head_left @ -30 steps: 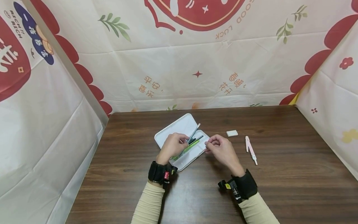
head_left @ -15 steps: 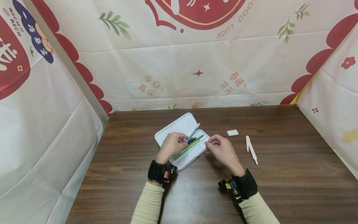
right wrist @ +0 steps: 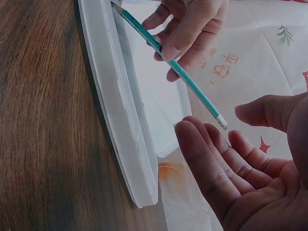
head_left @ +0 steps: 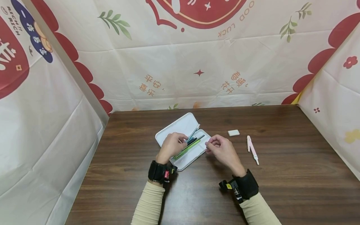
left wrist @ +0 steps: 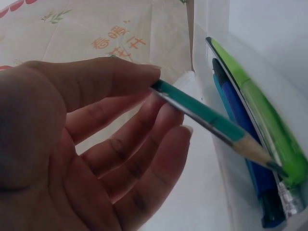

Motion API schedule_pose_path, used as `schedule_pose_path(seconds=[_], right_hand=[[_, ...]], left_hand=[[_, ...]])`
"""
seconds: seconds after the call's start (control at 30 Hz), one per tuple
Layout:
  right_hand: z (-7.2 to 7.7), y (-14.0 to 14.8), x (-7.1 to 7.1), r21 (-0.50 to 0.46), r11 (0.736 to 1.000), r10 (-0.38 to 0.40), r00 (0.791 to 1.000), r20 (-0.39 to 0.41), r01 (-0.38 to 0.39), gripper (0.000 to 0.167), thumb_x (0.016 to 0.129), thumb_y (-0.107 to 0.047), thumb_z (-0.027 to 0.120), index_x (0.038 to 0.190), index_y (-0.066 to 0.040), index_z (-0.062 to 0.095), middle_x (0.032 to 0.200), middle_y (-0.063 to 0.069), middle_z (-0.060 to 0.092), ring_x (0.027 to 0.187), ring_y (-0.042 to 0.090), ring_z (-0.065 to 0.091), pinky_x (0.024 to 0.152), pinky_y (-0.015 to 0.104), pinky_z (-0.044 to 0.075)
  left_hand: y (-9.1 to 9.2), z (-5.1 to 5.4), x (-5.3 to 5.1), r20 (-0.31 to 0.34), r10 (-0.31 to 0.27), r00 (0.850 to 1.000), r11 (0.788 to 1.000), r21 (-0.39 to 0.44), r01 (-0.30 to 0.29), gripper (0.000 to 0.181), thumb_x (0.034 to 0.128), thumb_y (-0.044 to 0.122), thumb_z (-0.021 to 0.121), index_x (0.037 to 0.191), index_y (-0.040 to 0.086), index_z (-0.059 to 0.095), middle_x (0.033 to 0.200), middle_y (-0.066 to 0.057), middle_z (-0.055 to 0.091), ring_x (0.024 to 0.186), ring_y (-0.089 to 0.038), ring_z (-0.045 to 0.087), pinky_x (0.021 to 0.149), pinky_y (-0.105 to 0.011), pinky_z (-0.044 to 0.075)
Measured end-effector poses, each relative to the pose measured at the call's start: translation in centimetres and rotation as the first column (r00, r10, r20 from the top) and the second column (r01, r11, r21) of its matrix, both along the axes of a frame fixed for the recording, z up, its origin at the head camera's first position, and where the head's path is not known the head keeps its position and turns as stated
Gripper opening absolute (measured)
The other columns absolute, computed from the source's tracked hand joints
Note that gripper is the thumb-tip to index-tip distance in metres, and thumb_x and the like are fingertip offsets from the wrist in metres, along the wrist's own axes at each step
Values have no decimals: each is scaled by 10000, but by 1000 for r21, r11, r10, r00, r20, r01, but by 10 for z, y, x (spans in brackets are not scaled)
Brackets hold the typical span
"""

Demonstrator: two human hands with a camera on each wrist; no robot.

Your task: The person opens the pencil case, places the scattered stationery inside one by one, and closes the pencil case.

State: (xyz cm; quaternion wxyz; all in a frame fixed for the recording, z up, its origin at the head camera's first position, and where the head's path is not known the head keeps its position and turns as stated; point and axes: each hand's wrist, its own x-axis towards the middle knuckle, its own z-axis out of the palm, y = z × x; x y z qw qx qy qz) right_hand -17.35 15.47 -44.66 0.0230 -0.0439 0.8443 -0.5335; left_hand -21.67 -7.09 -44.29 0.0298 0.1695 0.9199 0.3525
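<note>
My left hand (head_left: 172,145) pinches a teal pencil (left wrist: 202,113) between thumb and fingers, above the open white pencil case (head_left: 187,164). The pencil slants, its sharpened tip down at the case's inside and its white eraser end up, as the right wrist view shows. Inside the case lie a bright green pen (left wrist: 260,106) and a dark blue pen (left wrist: 257,163). By the case's right edge is my right hand (head_left: 223,151), thumb apart from loosely bent fingers, with nothing between them. The pencil's eraser end is near its fingertips.
On the brown wooden table (head_left: 287,187), a white eraser (head_left: 233,133) and a pale pink drawing compass (head_left: 252,150) lie right of the case. The case's lid (head_left: 175,126) lies folded back at its far left. A printed cloth (head_left: 174,62) hangs behind the table.
My left hand and the pencil have shifted slightly left, and the pencil's slant has changed a little. My right hand has stayed almost still.
</note>
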Motion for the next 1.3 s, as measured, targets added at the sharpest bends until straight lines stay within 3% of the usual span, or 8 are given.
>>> schedule_pose_path(seconds=[1.3], right_hand=[[-1,1,0,42,999,11,1000,-17,-11,149,956,-181,655,973,-37,622,826,147,723,793,357,712,539,250,438]], left_hand=[[2,-6,-1,42,31,999,994,-102,-26,228,887,95,696,1105,106,761,884,-25,729,692,-120,576,592,-250,417]])
